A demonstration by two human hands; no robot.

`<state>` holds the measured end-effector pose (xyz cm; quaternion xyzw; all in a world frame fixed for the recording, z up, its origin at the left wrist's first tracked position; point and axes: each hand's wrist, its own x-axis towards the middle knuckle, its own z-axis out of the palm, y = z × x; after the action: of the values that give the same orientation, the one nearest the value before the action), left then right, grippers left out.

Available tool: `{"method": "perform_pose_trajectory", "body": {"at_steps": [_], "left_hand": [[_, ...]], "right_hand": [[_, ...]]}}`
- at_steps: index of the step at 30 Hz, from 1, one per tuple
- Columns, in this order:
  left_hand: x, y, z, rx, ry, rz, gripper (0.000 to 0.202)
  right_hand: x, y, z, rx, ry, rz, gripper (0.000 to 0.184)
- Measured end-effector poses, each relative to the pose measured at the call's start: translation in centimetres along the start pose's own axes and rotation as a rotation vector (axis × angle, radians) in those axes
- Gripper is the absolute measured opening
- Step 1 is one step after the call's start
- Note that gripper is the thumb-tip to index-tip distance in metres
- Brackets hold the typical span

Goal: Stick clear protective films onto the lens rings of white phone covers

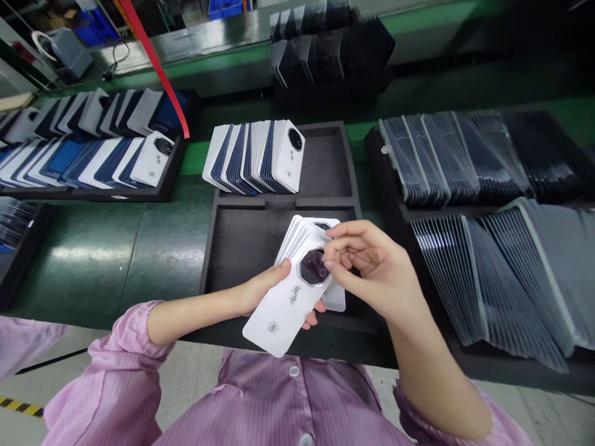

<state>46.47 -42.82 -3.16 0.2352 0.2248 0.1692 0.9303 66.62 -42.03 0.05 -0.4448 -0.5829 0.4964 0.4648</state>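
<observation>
My left hand [260,292] holds a fanned stack of white phone back covers [283,310] over the near compartment of a black foam tray [232,248]. The top cover has a dark octagonal camera plate [313,267]. My right hand [367,263] pinches at the upper edge of that camera plate with thumb and fingertips; whether it holds anything of its own I cannot tell. Both wrists come out of pink striped sleeves. A leaning row of white and blue covers [255,156] stands in the tray's far compartment.
Another black tray of white and blue covers [88,155] lies at the left. Rows of dark transparent sheets [488,272] fill trays at the right, more stand at the back [325,49]. A green bench surface [116,248] and a red strap [158,68] lie to the left.
</observation>
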Motion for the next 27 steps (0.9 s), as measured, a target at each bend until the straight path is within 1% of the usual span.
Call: {"method": "perform_pose_trajectory", "body": {"at_steps": [2,4,5,7,8,9,10,11,13,14,15,16,17,19,20,23,25,27], "left_hand": [[0.0,0.0,0.1,-0.015,0.021,-0.001,0.077],[0.0,0.0,0.1,-0.054,0.035,0.001,0.077],[0.0,0.0,0.1,-0.076,0.037,0.005,0.077],[0.0,0.1,0.2,-0.116,0.035,0.03,0.077],[0.0,0.2,0.3,-0.127,0.029,0.047,0.077],[-0.1,0.3,0.4,-0.13,0.024,0.067,0.075],[-0.1,0.5,0.6,-0.123,0.025,0.092,0.072],[-0.1,0.6,0.8,-0.107,0.031,0.118,0.068],[-0.2,0.7,1.1,-0.061,0.071,0.171,0.064],[-0.2,0.7,1.1,-0.037,0.112,0.201,0.062],[-0.2,0.6,1.1,-0.016,0.166,0.231,0.059],[-0.2,0.5,1.1,0.002,0.229,0.255,0.055],[-0.2,0.4,1.0,0.014,0.293,0.273,0.051],[-0.3,0.3,1.0,0.03,0.392,0.297,0.044],[-0.3,0.3,1.1,0.04,0.415,0.312,0.043],[-0.3,0.3,1.5,0.078,0.431,0.379,0.042],[-0.3,0.5,1.7,0.071,0.448,0.423,0.042],[-0.3,0.7,1.8,0.047,0.442,0.449,0.044]], "right_hand": [[-0.1,0.2,0.3,-0.138,0.003,-0.091,0.033],[-0.1,0.3,0.6,-0.292,0.065,-0.179,0.039],[-0.1,0.4,0.6,-0.361,0.136,-0.212,0.042],[-0.1,0.5,0.5,-0.457,0.329,-0.242,0.047],[0.0,0.5,0.4,-0.466,0.414,-0.242,0.049],[0.0,0.6,0.3,-0.442,0.462,-0.233,0.051],[0.0,0.7,0.1,-0.389,0.458,-0.211,0.055],[0.1,0.8,0.0,-0.321,0.401,-0.175,0.061],[0.1,1.0,0.0,-0.172,0.196,-0.06,0.068],[0.1,1.1,0.1,-0.108,0.097,0.011,0.067],[0.2,1.2,0.2,-0.058,0.027,0.073,0.063],[0.1,1.2,0.4,-0.022,-0.011,0.117,0.056],[0.1,1.2,0.6,0.001,-0.019,0.138,0.047],[0.0,1.1,0.9,0.016,0.016,0.122,0.033],[0.0,1.1,1.0,0.019,0.037,0.101,0.029],[-0.1,0.9,1.1,0.1,0.097,0.08,0.024],[0.0,0.8,0.8,0.179,0.22,0.079,0.023],[0.1,0.6,0.3,0.209,0.393,0.048,0.024]]}}
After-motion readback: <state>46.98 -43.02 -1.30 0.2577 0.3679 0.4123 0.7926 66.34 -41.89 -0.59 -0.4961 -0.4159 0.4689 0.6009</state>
